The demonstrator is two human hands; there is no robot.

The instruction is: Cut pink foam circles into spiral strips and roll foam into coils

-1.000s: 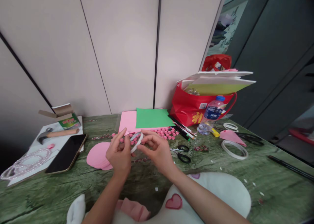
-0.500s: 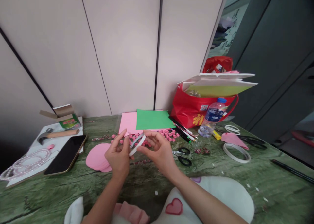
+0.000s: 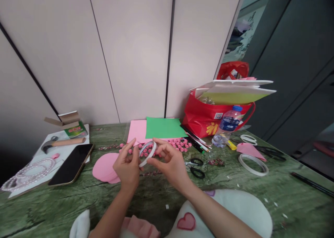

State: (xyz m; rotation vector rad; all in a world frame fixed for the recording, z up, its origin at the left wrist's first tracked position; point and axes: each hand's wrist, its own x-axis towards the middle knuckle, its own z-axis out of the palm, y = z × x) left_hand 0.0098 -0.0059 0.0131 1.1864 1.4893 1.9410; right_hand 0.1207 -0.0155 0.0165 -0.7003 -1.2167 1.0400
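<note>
With fingers pinching, right hand (image 3: 169,160) on a white tape roll (image 3: 153,152), left hand (image 3: 127,165) on a pink scrap (image 3: 136,143), some fingertips hidden, held above green marbled tabletop (image 3: 57,210) and half-blocked pink balls (image 3: 182,145), before pale panels (image 3: 133,57).

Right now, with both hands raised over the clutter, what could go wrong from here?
1. The white roll, held at the fingertips of the right hand, could slip and scatter the loose pink balls around it.
2. The pink piece that appears pinched in the left hand might crease or drop.
3. The scissors lie just right of the right hand, so a sideways sweep could knock them.
</note>
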